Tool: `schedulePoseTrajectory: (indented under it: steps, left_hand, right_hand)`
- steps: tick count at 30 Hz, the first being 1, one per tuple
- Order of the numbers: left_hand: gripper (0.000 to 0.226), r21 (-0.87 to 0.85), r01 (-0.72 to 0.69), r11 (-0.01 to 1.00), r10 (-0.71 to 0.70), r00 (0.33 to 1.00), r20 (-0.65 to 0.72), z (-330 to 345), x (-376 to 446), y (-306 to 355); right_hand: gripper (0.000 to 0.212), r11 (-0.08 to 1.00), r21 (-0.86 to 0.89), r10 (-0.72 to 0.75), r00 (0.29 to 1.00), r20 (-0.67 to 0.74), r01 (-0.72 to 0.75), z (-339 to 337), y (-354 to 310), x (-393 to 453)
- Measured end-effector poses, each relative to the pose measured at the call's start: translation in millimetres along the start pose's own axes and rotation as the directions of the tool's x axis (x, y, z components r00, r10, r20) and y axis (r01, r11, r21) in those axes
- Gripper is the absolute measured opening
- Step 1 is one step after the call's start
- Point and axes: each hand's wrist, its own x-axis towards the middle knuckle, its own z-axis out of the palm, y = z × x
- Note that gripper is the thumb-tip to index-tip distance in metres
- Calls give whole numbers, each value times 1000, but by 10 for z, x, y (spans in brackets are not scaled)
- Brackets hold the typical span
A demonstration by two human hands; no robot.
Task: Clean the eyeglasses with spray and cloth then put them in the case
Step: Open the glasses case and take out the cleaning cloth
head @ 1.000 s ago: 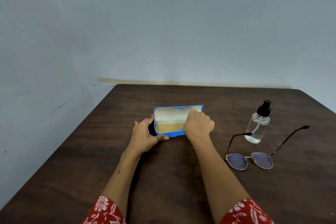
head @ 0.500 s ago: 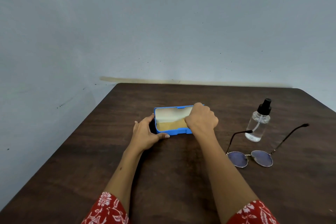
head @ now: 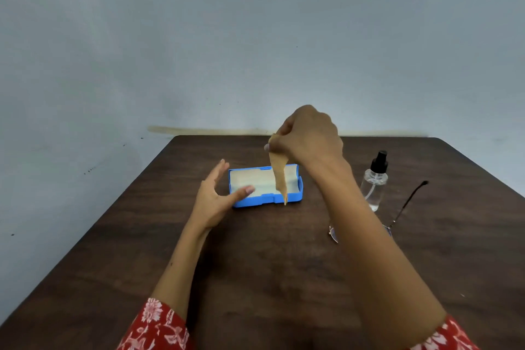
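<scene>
From my remote station I recorded the right hand (head: pixel 308 136) raised above the dark wooden table (head: pixel 255 264), its fingers curled and pinching the top edge of the cloth (head: pixel 279 176). The cloth was tan, thin and limp; it hung straight down from those fingertips as a narrow, tapering strip whose lowest point reached the front wall of the case (head: pixel 267 202) in my view, though I could not tell whether it touched that wall. The case was a bright blue rectangular box lying open on the table, below the right fingertips, with a pale cream lining showing in its tray and lid. The left hand (head: pixel 217 199) was released, its fingers straight and spread; its thumb lay across the case's left front corner, while the other fingertips stood just beyond the case's left end, apart from it. The spray bottle (head: pixel 374 182), clear with a black pump head, stood upright on the table to the right of the right wrist. The eyeglasses (head: pixel 409 202), thin dark-framed, lay beyond the bottle, farthest from both sets of fingers; the right forearm hid most of the lenses, leaving one temple arm and lens rims in sight.
</scene>
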Motion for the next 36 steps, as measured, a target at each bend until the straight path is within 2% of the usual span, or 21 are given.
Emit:
schedulePoseTrajectory:
  steps: [2, 4, 7, 11, 17, 20, 22, 23, 24, 26, 28, 29, 32, 34, 36]
  left_hand:
    - [103, -193, -78, 978, 95, 993, 76, 59, -212, 311]
    - [85, -318, -90, 944, 154, 971, 181, 151, -434, 573]
    - [42, -417, 9, 909, 125, 947, 294, 320, -779, 785]
    - [20, -449, 118, 886, 56, 933, 356, 452, -1174, 762]
    - [23, -452, 235, 861, -8, 894, 449, 531, -1508, 756]
    - [26, -483, 285, 828, -30, 883, 468, 592, -1605, 768]
    - [31, -517, 322, 793, -72, 893, 445, 648, -1654, 732]
    - [33, -531, 338, 778, -100, 899, 426, 673, -1676, 711]
    - [35, -541, 351, 764, -126, 904, 409, 692, -1692, 693]
    - [36, -544, 364, 756, -164, 910, 381, 725, -1714, 653]
    - [36, -545, 373, 750, -185, 911, 369, 751, -1721, 623]
    - [35, -550, 385, 741, -201, 909, 365, 763, -1720, 613]
    - [40, -548, 395, 737, -245, 912, 328, 798, -1714, 608]
    - [49, -505, 377, 777, -283, 924, 256, 812, -1706, 598]
    - [46, -459, 342, 820, -285, 939, 191, 814, -1699, 587]
  right_hand:
    - [22, 999, 23, -40, 998, 49, 39, -164, -6, -160]
    - [18, 994, 56, -96, 987, 125, 90, -281, 32, -324]
    - [17, 986, 129, -129, 976, 176, 107, -396, 155, -551]
    - [18, 966, 246, -113, 988, 110, 83, -525, 407, -690]
    - [21, 966, 258, -66, 992, 107, 36, -561, 736, -811]
    - [20, 995, 99, 1, 999, -40, 3, -469, 905, -926]
    - [27, 998, -21, 55, 984, -168, -60, -440, 1028, -1043]
    - [33, 997, -44, 56, 981, -185, -66, -426, 1098, -1101]
    - [39, 997, -46, 59, 988, -141, -66, -412, 1169, -1149]
    - [50, 994, 58, 91, 991, 97, -97, -375, 1245, -1222]
    - [56, 952, 261, 57, 930, 362, -160, -307, 1249, -1279]
    - [57, 927, 329, 21, 903, 429, -178, -268, 1251, -1290]
    - [51, 863, 468, -36, 901, 432, -190, -147, 1287, -1292]
    - [45, 801, 549, -30, 900, 435, -238, -69, 1311, -1288]
    - [40, 743, 599, -26, 882, 470, -297, -2, 1311, -1296]
